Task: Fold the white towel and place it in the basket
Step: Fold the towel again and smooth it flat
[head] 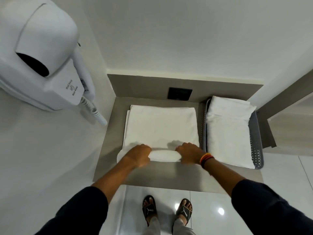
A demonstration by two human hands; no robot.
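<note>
- 1 view only, from a camera worn on the person's head, so nothing is shared with a 2nd view.
- It looks forward and steeply down onto the grey surface set in a wall corner.
- Wide-angle: walls bow outward, and the frame reaches from a wall hair dryer at upper left down to the floor.
- Close range: both forearms enter from the bottom edge.

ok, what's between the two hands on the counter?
In the head view, the rolled near edge of the white towel spans the gap between the left hand and right hand; both grip it.
</note>
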